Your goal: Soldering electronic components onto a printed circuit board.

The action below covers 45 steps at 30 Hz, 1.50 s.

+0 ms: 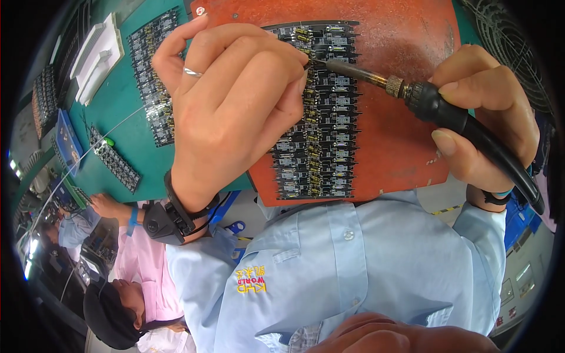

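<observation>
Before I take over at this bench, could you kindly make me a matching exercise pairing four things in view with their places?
Things:
1. soldering iron
2. orange mat
3. ring
4. blue tray

Places:
A. beneath the black circuit board panel
B. toward the left edge of the picture
C. in the grip of the right hand
D. around a finger of the left hand

Right pairs: 1-C, 2-A, 3-D, 4-B.

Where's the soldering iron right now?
Upper right in the head view: the right hand holds the soldering iron, its tip over the circuit-board panel near the left hand.
</observation>
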{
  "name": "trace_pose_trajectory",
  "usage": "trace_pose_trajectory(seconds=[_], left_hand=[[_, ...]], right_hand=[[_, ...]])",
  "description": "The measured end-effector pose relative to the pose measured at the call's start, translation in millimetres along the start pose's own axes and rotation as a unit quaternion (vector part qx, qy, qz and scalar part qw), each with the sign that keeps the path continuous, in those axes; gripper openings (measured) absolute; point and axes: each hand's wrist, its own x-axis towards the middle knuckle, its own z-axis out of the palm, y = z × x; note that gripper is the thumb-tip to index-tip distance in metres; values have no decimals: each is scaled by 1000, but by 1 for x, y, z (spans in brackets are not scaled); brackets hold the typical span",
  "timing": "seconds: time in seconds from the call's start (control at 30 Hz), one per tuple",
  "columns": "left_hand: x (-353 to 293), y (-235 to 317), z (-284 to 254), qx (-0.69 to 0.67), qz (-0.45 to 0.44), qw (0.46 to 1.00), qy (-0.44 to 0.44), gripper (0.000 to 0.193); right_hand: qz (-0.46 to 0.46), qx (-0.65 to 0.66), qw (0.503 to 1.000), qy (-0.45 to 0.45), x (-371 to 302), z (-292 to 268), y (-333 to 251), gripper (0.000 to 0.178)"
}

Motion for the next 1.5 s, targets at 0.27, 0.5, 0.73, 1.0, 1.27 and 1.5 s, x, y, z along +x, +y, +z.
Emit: trace_pose_trajectory(seconds=[0.27, 0.5, 0.73, 1.0, 1.27, 1.5], left_hand=[[3, -2, 3, 15, 3, 1000, 0, 16], [21, 16, -3, 70, 7, 996, -61, 17], [6, 3, -2, 0, -3, 1000, -16, 16], [4, 7, -4, -22, -1, 1000, -15, 15], [3, 0, -12, -53, 4, 998, -30, 13], [8, -36, -26, -150, 16, 989, 4, 14]], right_hand=[[-9, 26, 1000, 8, -4, 0, 1, 35], [-13, 34, 999, 37, -7, 0, -2, 35], [-21, 57, 993, 100, -14, 18, 9, 36], [10, -36, 998, -46, -9, -13, -13, 36], [35, -40, 998, -16, -7, -29, -21, 38], [97, -68, 993, -14, 33, -35, -52, 38]])
